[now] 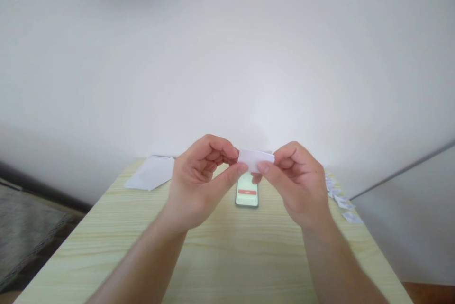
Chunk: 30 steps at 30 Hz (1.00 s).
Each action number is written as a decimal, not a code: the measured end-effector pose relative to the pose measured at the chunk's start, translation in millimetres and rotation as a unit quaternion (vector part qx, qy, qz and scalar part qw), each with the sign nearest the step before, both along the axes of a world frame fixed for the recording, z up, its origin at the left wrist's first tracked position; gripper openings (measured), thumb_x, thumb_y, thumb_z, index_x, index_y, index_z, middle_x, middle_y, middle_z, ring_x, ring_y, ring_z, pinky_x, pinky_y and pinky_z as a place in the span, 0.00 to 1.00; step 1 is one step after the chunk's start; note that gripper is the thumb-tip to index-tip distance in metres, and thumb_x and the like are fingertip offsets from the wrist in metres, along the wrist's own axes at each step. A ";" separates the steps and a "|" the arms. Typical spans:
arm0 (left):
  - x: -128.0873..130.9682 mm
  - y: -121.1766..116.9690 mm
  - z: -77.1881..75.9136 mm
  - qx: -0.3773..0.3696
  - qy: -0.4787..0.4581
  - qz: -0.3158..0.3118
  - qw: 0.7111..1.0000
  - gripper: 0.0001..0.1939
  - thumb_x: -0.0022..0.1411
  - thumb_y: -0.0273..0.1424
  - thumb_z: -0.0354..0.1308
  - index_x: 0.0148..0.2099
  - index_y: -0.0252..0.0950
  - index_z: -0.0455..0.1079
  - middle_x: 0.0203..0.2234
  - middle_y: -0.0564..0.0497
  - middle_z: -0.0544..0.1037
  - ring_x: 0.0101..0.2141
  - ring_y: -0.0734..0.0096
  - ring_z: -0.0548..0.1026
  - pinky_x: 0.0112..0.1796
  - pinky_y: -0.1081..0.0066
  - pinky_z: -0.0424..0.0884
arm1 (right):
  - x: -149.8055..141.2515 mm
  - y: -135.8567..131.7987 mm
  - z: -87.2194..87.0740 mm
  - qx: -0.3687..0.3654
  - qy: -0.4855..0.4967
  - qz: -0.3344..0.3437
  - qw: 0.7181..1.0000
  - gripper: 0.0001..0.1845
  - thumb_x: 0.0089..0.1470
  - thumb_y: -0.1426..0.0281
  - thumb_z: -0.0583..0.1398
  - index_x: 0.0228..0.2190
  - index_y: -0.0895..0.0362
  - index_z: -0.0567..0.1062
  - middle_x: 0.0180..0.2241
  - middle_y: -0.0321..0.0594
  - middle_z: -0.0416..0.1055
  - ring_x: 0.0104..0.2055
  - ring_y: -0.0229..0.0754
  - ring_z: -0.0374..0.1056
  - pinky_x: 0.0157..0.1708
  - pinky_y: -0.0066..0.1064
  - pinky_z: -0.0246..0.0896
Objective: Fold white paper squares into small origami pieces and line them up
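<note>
A small folded piece of white paper (254,158) is held up above the table, roughly level. My left hand (202,180) pinches its left end between thumb and fingers. At the right end, my right hand (298,180) grips it the same way, with the thumb on the near face. Layers show along the paper's right edge. Below and behind the hands lies a phone (247,199) with a lit screen and a red bar on it; its upper part is hidden by the paper and fingers.
White paper sheets (151,173) lie at the table's back left. Several small folded paper pieces (343,202) run along the right edge, partly hidden by my right hand. The pale wooden table (241,266) meets a white wall (227,57) behind. A rug (28,228) shows at lower left.
</note>
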State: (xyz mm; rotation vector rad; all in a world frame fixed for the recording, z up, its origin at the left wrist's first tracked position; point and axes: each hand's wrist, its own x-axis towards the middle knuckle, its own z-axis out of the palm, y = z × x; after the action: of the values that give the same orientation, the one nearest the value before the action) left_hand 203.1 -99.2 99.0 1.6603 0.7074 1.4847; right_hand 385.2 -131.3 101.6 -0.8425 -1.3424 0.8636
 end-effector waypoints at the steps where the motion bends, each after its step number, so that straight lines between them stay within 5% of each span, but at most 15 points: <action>1: 0.0 0.1 0.0 0.000 0.000 -0.001 1.000 0.12 0.57 0.30 0.70 0.41 0.36 0.71 0.31 0.49 0.77 0.33 0.70 0.76 0.31 0.72 0.74 | 0.0 0.0 0.1 0.001 -0.002 0.000 1.000 0.12 0.58 0.64 0.67 0.32 0.53 0.69 0.27 0.37 0.78 0.31 0.43 0.77 0.32 0.35 0.72; 9: -1.2 -1.0 4.3 0.014 0.031 -0.004 0.999 0.11 0.58 0.27 0.68 0.40 0.36 0.69 0.32 0.50 0.75 0.33 0.72 0.74 0.35 0.70 0.73 | 2.7 0.4 3.9 -0.052 -0.015 0.019 0.998 0.19 0.57 0.64 0.68 0.47 0.49 0.69 0.31 0.34 0.78 0.34 0.43 0.76 0.33 0.34 0.71; 15: -2.5 -2.3 7.6 0.011 0.069 -0.005 0.998 0.10 0.59 0.27 0.68 0.39 0.36 0.69 0.33 0.50 0.75 0.33 0.71 0.74 0.38 0.68 0.74 | 4.1 5.8 -0.1 -0.026 -0.083 -0.019 0.996 0.09 0.59 0.62 0.66 0.33 0.54 0.80 0.31 0.38 0.77 0.33 0.39 0.71 0.32 0.31 0.66; 30: 3.4 -5.8 10.2 0.091 0.031 0.038 0.995 0.07 0.57 0.28 0.70 0.39 0.37 0.76 0.31 0.49 0.78 0.32 0.70 0.75 0.34 0.66 0.74 | 8.0 5.6 2.8 -0.038 -0.035 0.056 0.997 0.05 0.58 0.66 0.67 0.36 0.53 0.82 0.33 0.38 0.81 0.36 0.42 0.76 0.38 0.35 0.74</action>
State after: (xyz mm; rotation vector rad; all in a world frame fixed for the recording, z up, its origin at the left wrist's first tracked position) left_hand 206.5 -105.0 109.2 1.8412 0.6937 1.5968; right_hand 393.2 -125.7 104.4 -0.8693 -1.4353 0.9844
